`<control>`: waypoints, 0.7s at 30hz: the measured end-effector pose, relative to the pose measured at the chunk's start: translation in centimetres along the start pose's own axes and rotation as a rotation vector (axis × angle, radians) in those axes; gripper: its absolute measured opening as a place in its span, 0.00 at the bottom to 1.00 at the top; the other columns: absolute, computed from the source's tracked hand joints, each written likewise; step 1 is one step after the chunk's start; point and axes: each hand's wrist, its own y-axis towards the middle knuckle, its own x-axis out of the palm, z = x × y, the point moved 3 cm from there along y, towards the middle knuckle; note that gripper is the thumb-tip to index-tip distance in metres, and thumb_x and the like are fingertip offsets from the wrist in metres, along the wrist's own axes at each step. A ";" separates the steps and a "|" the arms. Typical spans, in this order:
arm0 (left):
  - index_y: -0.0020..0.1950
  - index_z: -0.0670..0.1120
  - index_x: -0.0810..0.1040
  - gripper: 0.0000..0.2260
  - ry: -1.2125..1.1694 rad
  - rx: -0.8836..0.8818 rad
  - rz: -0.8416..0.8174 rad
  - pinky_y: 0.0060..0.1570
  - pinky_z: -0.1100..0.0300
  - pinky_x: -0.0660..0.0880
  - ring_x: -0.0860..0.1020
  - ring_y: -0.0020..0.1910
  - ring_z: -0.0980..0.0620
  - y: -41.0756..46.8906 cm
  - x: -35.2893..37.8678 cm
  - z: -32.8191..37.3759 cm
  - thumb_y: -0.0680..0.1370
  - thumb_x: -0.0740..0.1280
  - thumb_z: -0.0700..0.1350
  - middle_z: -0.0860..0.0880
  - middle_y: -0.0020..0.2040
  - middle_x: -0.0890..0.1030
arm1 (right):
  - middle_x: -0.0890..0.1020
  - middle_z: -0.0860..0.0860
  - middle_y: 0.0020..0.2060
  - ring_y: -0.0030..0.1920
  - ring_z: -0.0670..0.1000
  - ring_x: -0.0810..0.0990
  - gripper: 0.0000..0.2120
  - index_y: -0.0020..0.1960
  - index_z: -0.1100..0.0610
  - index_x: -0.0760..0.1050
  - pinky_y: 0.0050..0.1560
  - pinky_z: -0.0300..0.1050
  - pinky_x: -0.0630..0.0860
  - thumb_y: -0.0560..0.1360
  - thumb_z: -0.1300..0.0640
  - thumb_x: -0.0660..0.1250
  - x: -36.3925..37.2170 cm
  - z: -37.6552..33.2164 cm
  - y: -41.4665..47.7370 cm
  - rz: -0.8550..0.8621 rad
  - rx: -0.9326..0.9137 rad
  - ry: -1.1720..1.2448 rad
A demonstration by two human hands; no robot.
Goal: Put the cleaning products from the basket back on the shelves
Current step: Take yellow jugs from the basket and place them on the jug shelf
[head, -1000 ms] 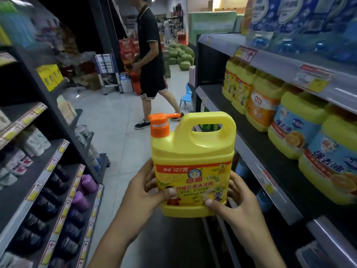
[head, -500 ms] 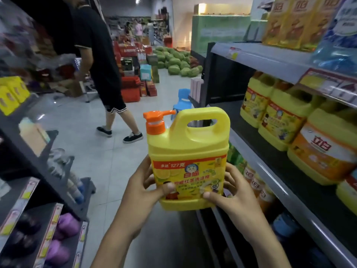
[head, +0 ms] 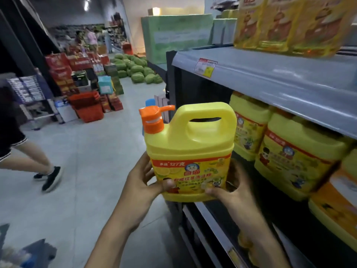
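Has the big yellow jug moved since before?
Yes. The yellow jug has gone forward along the aisle, closer to the shelf's dark end post and the matching jugs there.

Between our left hand (head: pixel 142 182) and right hand (head: pixel 231 192), the detergent bottle (head: pixel 190 151) has come closer to the shelf (head: pixel 270 74); the yellow jugs (head: pixel 249 128) now stand just right of it. The passer-by (head: pixel 29 151) has moved off far to the left of our hands.
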 end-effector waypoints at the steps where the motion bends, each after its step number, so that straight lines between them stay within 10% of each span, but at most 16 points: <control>1: 0.68 0.55 0.74 0.35 -0.005 0.009 -0.017 0.52 0.58 0.81 0.79 0.62 0.53 1.9 0.4 -0.1 0.62 0.78 0.51 0.53 0.61 0.82 | 0.81 0.41 0.58 0.57 0.38 0.80 0.39 0.68 0.42 0.68 0.45 0.32 0.79 0.65 0.67 0.79 -0.2 0.3 1.7 0.035 -0.021 0.018; 9: 0.60 0.55 0.77 0.29 -0.087 0.011 -0.181 0.51 0.56 0.81 0.82 0.56 0.55 13.9 3.3 -3.1 0.60 0.78 0.43 0.55 0.54 0.84 | 0.77 0.45 0.68 0.68 0.50 0.75 0.45 0.73 0.40 0.65 0.61 0.62 0.76 0.59 0.46 0.80 -2.0 2.0 8.8 0.366 -0.062 -0.126; 21: 0.68 0.46 0.72 0.28 -0.187 -0.035 -0.707 0.48 0.63 0.79 0.81 0.59 0.54 27.3 7.2 -8.8 0.70 0.70 0.32 0.54 0.60 0.83 | 0.78 0.49 0.65 0.65 0.57 0.77 0.43 0.71 0.39 0.62 0.59 0.60 0.76 0.58 0.40 0.72 0.1 5.2 14.0 0.890 0.146 -0.434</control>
